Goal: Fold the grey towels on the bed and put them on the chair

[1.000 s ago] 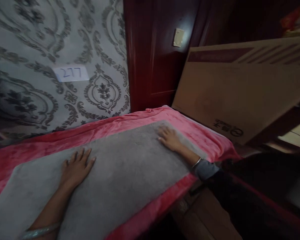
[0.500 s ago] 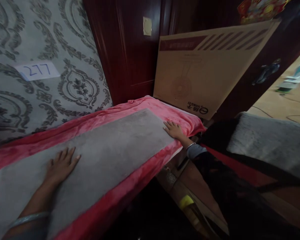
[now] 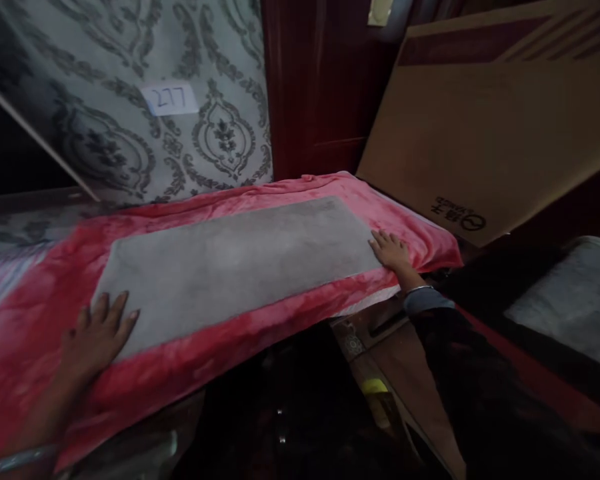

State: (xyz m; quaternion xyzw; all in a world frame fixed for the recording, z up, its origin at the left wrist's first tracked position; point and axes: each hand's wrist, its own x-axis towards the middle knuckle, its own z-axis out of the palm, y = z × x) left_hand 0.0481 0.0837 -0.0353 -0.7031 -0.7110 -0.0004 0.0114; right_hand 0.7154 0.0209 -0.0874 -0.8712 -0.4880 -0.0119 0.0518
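Note:
A flat grey plush cloth (image 3: 240, 260), long and roughly rectangular, lies spread over a pink plush blanket (image 3: 280, 327). My left hand (image 3: 97, 333) rests with fingers spread at the grey cloth's near left corner, partly over the pink blanket. At the other end, my right hand (image 3: 391, 252) lies flat, its fingertips on the cloth's right edge and its palm over the pink. Neither hand grips anything. The grey cloth looks mostly smooth, with faint darker patches.
A large cardboard box (image 3: 495, 120) leans at the back right by a dark red door (image 3: 315, 87). Patterned wallpaper (image 3: 225, 133) bears a paper marked 277 (image 3: 173, 99). Another grey cloth (image 3: 575, 293) lies at the right. A bottle with a yellow cap (image 3: 375, 387) stands below.
The view has turned left, bringing the grey cloth's left end into sight. My left hand has slid toward that end and its near corner. My right hand stays at the right edge.

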